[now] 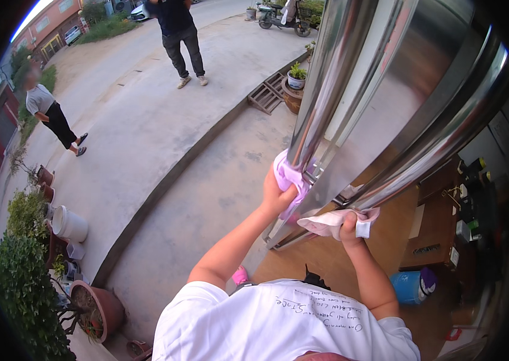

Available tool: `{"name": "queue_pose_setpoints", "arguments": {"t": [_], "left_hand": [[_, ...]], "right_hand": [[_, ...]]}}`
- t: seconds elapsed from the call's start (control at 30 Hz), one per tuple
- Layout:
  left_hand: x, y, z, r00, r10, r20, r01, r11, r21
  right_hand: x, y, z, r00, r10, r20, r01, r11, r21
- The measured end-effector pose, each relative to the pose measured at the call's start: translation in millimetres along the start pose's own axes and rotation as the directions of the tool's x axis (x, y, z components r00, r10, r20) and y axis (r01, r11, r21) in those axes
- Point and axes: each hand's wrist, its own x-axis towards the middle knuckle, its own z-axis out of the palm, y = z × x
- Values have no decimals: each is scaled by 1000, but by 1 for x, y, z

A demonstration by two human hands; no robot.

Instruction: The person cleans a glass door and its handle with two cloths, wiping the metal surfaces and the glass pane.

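Big shiny door (398, 102), chunky steel handles (321, 84) either side
purple cloth (290, 174) bunched round the left one's low end, pale pink cloth (325, 224) just by the right one's, can't tell if it's touching, left hand (277, 194) closed round the purple, right hand (349, 230) pinching the pink

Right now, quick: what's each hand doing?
Left hand: closed, holding a purple cloth against a chrome door handle.
Right hand: closed, holding a pale pink cloth.
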Motion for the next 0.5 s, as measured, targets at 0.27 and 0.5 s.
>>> {"name": "queue_pose_setpoints", "arguments": {"t": [0.27,0.5], "left_hand": [[-35,-34,-2,997,-78,0,78,997,24],[-51,-27,4,991,-122,-59,115,987,-114]], "right_hand": [[-4,10,-4,999,-35,-19,34,996,-79],[-9,6,-7,999,-2,41,6,994,-109]]}}
